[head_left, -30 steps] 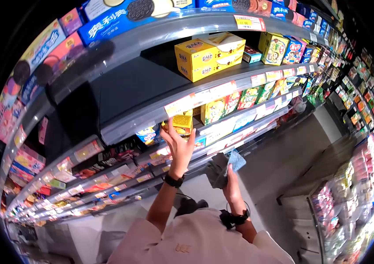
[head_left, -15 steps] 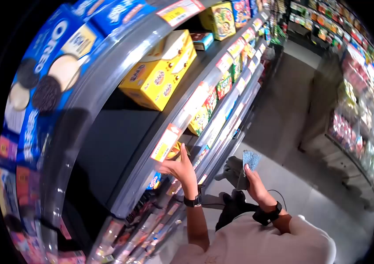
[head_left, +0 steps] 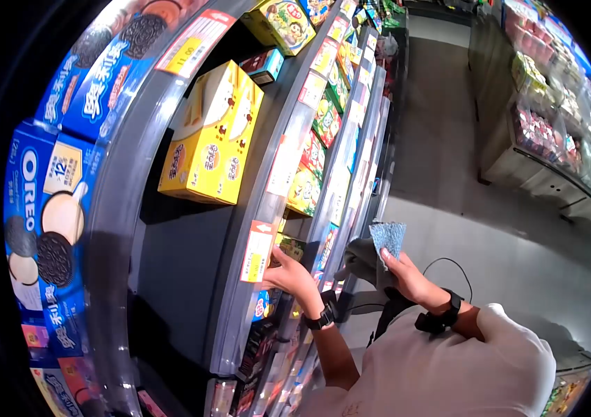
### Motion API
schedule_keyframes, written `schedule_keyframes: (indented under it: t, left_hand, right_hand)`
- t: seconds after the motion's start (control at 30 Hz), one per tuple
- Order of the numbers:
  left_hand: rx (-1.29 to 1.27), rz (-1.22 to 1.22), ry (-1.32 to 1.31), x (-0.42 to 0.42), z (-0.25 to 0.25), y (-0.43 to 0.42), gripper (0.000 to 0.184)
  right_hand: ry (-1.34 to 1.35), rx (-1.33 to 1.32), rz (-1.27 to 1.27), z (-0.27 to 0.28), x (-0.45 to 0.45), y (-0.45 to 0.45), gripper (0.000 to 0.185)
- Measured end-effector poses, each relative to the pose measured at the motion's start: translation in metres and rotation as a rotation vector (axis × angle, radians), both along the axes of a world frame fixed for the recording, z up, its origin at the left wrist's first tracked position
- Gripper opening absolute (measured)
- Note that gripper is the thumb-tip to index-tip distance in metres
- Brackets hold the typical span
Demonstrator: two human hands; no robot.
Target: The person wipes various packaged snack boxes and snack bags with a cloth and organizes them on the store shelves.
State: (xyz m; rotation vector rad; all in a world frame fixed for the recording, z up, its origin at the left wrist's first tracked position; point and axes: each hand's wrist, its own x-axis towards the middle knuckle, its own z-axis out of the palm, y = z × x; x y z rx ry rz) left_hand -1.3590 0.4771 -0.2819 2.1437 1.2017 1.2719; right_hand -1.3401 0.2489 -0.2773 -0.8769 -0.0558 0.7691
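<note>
My left hand (head_left: pixel 294 279) is at the shelf's front edge, beside a red-and-yellow price label (head_left: pixel 258 251). Its thumb points up, apart from the fingers, whose tips are partly hidden at the shelf rail. My right hand (head_left: pixel 408 278) is closed on a cloth (head_left: pixel 388 238) with a speckled blue-grey face, which sticks up past the thumb. Dark grey fabric (head_left: pixel 363 258) hangs beside it, apparently in the same grip. Above my left hand, a yellow snack box (head_left: pixel 215 142) stands on the dark shelf board (head_left: pixel 181 278).
Blue Oreo packs (head_left: pixel 48 222) fill the higher shelf at left. Lower tiers hold colourful boxes (head_left: pixel 306 187). A display counter (head_left: pixel 518 163) with bagged goods stands across the grey floor (head_left: pixel 441 201). A thin black cable (head_left: pixel 458 266) curves near my right wrist.
The view has shifted, so the shelves appear steeper and the yellow box further left. My left hand's thumb has come closer to the price label. The cloth stays in my right hand.
</note>
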Motion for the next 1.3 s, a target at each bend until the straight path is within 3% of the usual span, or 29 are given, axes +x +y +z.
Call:
schedule_keyframes:
  t: [0.07, 0.13, 0.17, 0.2, 0.27, 0.3, 0.33, 0.4, 0.5, 0.6, 0.83, 1.07, 1.17, 1.3]
  left_hand:
    - [0.029, -0.034, -0.032, 0.001, 0.005, 0.005, 0.065]
    - [-0.041, -0.085, -0.048, 0.001, 0.018, 0.006, 0.047]
    - [-0.044, -0.119, -0.078, 0.001, 0.022, 0.007, 0.038]
    - [-0.133, -0.146, -0.043, 0.0, 0.029, 0.007, 0.033]
    - [0.051, -0.099, 0.093, -0.002, 0.018, 0.013, 0.034]
    - [0.237, -0.031, 0.161, -0.003, 0.0, 0.025, 0.041]
    - [0.241, -0.035, 0.172, -0.003, -0.001, 0.026, 0.052]
    - [0.407, 0.032, 0.149, -0.004, -0.006, 0.02, 0.042]
    - [0.419, 0.062, 0.258, -0.004, 0.004, 0.004, 0.055]
    - [0.378, 0.023, 0.241, -0.008, 0.002, 0.004, 0.064]
    - [0.394, -0.017, 0.192, -0.009, 0.001, 0.017, 0.062]
    - [0.296, -0.028, 0.253, -0.006, 0.011, 0.016, 0.075]
    - [0.287, -0.016, 0.469, -0.007, 0.02, 0.018, 0.083]
    - [0.215, -0.005, 0.47, 0.0, 0.02, 0.019, 0.085]
  right_hand:
    - [0.0, -0.001, 0.054, 0.0, 0.006, -0.003, 0.046]
    - [-0.151, -0.206, 0.213, 0.023, 0.01, -0.004, 0.044]
    - [-0.146, -0.059, 0.065, 0.03, 0.004, 0.007, 0.043]
    - [-0.164, -0.131, 0.137, 0.023, 0.006, 0.007, 0.044]
    - [-0.196, -0.158, 0.166, 0.028, 0.007, 0.009, 0.045]
    - [-0.163, -0.097, 0.089, 0.023, 0.002, 0.017, 0.046]
    - [-0.162, -0.131, 0.143, 0.018, 0.006, 0.019, 0.047]
    - [-0.149, -0.19, 0.156, 0.014, 0.005, 0.013, 0.048]
    - [-0.134, 0.003, 0.04, 0.017, -0.001, 0.016, 0.046]
    - [-0.082, -0.004, 0.043, 0.014, -0.004, 0.01, 0.047]
    - [-0.027, 0.003, 0.035, 0.001, 0.01, 0.001, 0.046]
    - [0.0, 0.044, -0.007, 0.015, 0.048, -0.015, 0.044]
    - [-0.051, 0.002, 0.014, 0.019, 0.071, -0.033, 0.045]
    - [-0.1, -0.014, 0.045, 0.007, 0.108, -0.046, 0.045]
